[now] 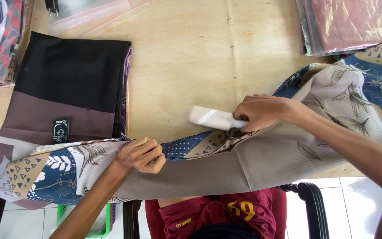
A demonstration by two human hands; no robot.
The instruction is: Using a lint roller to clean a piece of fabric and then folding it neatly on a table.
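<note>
At near table edge (191,57), patterned scarf (288,150) stretched left-right. Left hand (140,155) closed, scarf pinched. Right hand (261,113) closed, folded end (211,117) gripped. Far left: black-brown cloth stack (67,84) partly overlapped by scarf. Far right: bagged fabrics (350,24).

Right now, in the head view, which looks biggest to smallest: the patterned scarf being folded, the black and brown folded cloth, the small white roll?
1. Patterned scarf, stretching across the table.
2. Black and brown folded cloth.
3. White roll, under the right hand.
</note>
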